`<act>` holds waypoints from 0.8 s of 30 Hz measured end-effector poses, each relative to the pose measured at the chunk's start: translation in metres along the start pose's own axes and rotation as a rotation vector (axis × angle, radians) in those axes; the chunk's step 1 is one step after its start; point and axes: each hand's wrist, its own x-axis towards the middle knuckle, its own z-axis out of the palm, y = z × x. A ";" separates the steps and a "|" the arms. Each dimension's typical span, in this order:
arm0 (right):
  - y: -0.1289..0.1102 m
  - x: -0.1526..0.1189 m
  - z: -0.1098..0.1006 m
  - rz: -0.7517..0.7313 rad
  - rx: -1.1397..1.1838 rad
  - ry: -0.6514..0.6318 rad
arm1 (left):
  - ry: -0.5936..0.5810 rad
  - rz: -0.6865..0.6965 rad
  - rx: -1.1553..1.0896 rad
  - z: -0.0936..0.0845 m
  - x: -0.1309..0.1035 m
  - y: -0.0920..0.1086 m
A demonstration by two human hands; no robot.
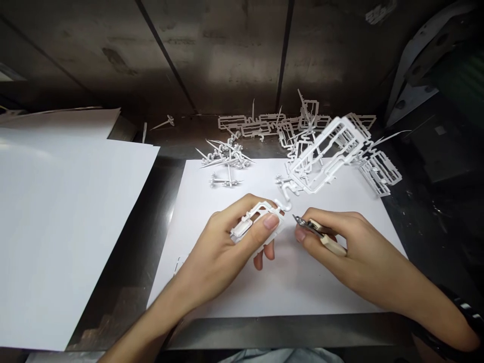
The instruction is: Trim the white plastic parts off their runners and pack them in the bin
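Note:
My left hand (238, 232) is closed on a white plastic frame part (259, 212), thumb on top. A curved white stem (287, 196) joins this part to a larger rectangular white frame (328, 154), which sticks out up and to the right. In my right hand (340, 237) is a small pair of nippers (321, 234) with pale handles. Their metal tips point left, a little to the right of the curved stem and apart from it. Both hands are above a white sheet (302, 287).
Several white frames (260, 126) are heaped behind the sheet, reaching to the right (381, 171). A pile of thin white sprue pieces (229, 156) lies at the sheet's back edge. Large white sheets (68, 217) cover the left side. A metal wall (227, 50) stands behind.

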 end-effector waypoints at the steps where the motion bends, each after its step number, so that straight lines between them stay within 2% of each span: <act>1: -0.001 0.000 0.001 -0.014 0.017 0.003 | 0.044 0.011 -0.015 0.002 0.001 -0.001; 4: -0.003 -0.001 0.003 -0.048 0.049 0.020 | 0.152 0.015 -0.052 0.006 0.002 -0.006; 7: -0.003 -0.001 0.006 -0.075 0.070 0.050 | 0.178 0.015 -0.057 0.010 0.002 -0.009; 15: -0.002 0.001 0.008 -0.055 0.091 0.092 | 0.155 0.074 0.015 0.015 0.000 -0.010; 24: -0.001 0.000 0.005 -0.068 0.060 0.016 | 0.086 0.098 0.042 0.012 -0.004 -0.011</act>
